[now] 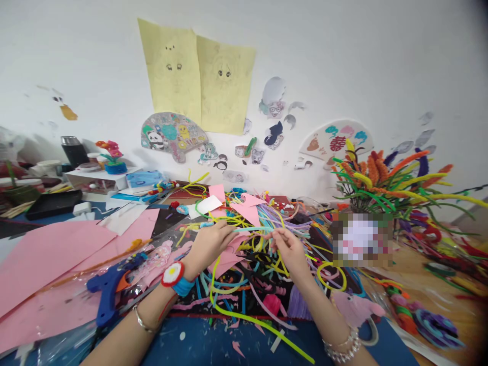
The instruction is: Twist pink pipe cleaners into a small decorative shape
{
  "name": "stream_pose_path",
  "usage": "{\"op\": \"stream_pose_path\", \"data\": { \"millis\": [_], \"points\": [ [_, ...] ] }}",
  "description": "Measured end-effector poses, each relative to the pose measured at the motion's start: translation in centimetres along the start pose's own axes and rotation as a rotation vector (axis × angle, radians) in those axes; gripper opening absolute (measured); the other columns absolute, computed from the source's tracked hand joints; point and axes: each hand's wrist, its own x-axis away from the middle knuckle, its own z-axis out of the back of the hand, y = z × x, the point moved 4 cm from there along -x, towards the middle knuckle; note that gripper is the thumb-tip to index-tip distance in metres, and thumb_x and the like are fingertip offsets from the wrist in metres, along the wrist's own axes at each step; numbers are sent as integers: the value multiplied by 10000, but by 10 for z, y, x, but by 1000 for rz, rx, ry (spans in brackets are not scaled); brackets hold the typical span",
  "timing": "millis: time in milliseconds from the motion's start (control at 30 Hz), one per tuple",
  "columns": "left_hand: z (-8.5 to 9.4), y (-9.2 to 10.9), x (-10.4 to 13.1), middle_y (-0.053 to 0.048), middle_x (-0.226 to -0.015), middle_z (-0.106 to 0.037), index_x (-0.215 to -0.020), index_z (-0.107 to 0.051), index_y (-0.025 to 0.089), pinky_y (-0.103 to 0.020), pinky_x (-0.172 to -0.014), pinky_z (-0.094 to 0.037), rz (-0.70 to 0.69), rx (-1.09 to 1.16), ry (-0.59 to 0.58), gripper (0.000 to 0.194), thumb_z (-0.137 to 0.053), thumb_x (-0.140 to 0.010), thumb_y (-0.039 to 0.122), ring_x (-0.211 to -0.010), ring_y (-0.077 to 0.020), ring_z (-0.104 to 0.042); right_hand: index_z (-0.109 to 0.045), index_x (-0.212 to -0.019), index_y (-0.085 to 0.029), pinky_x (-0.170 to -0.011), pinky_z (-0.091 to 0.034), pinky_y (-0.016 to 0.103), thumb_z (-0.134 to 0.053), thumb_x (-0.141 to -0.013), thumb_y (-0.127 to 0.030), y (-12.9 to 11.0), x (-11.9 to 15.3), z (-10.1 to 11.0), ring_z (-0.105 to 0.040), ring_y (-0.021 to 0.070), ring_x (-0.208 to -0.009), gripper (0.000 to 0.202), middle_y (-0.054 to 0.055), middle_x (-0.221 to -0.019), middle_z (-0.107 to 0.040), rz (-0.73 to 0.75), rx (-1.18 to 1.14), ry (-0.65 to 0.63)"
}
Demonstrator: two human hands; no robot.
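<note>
A pale blue pipe cleaner stretches level between my two hands, above a heap of loose pipe cleaners. My left hand pinches its left end, with the fingers pressed together. At the other end, my right hand is closed with thumb and fingertips on it. Beneath them lie yellow, lilac and blue pipe cleaners and pink paper scraps. One long yellow-green pipe cleaner curves down to the front edge of the table.
A blue glue gun lies left of my left forearm, beside large pink sheets. Pipe-cleaner flowers stand at the right. A tape roll sits by my right wrist. Drawings hang on the wall behind.
</note>
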Motion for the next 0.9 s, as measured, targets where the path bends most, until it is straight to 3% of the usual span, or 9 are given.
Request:
{"op": "stream_pose_path", "data": {
  "millis": [133, 233, 333, 400, 500, 600, 767, 900],
  "points": [
    [6, -6, -5, -14, -625, -559, -725, -667, 145, -235, -556, -308, 85, 349, -102, 435, -393, -910, 428, -586, -122, -461, -582, -766, -204, -479, -397, 216, -619, -774, -399, 10, -9, 17, -473, 80, -504, 199, 11, -817, -680, -27, -144, 145],
    [3, 4, -2, 16, -530, -489, -807, -708, 136, -219, -469, -254, 166, 708, -324, 510, -356, -902, 491, -472, -89, -363, -547, -761, -218, -465, -386, 216, -631, -750, -417, 18, -13, 24, -466, 76, -497, 216, 3, -851, -680, -67, -229, 185],
    [-4, 18, 3, 11, -462, -457, -842, -730, 116, -219, -449, -282, 229, 1002, -474, 656, -224, -920, 526, -410, -83, -363, -558, -775, -211, -462, -388, 212, -668, -715, -423, 21, -14, 21, -460, 72, -489, 246, 2, -799, -667, -138, -281, 117],
    [-12, 23, 6, -34, -519, -544, -815, -734, 101, -224, -484, -352, 262, 1192, -521, 727, -166, -919, 542, -435, -95, -460, -573, -781, -202, -455, -384, 209, -689, -700, -421, 20, -12, 14, -452, 71, -480, 260, -2, -741, -648, -193, -292, 24],
    [-27, 30, 9, -70, -575, -601, -811, -709, 86, -235, -418, -355, 346, 1558, -651, 799, -114, -880, 615, -376, -104, -488, -591, -784, -188, -445, -370, 211, -685, -709, -436, 17, -5, -1, -442, 75, -462, 276, -10, -651, -609, -263, -280, -144],
    [-38, 30, 8, -57, -560, -594, -757, -672, 96, -228, -369, -336, 432, 1714, -622, 734, -189, -859, 640, -339, -109, -494, -601, -784, -173, -448, -357, 211, -655, -743, -452, 15, 3, -15, -449, 78, -453, 288, -12, -594, -588, -296, -238, -294],
    [-46, 27, 7, -54, -659, -623, -780, -648, 99, -203, -433, -390, 604, 1496, -418, 501, -452, -824, 558, -459, -95, -528, -618, -741, -161, -469, -350, 199, -649, -763, -419, 8, 13, -25, -476, 73, -465, 260, -12, -593, -611, -277, -133, -428],
    [-47, 29, 9, -15, -623, -605, -745, -611, 118, -195, -436, -372, 610, 1398, -397, 356, -612, -747, 474, -451, -79, -507, -624, -749, -176, -484, -369, 200, -626, -773, -415, 2, 16, -27, -482, 77, -483, 240, -27, -614, -605, -222, 30, -439]
  ]
}}
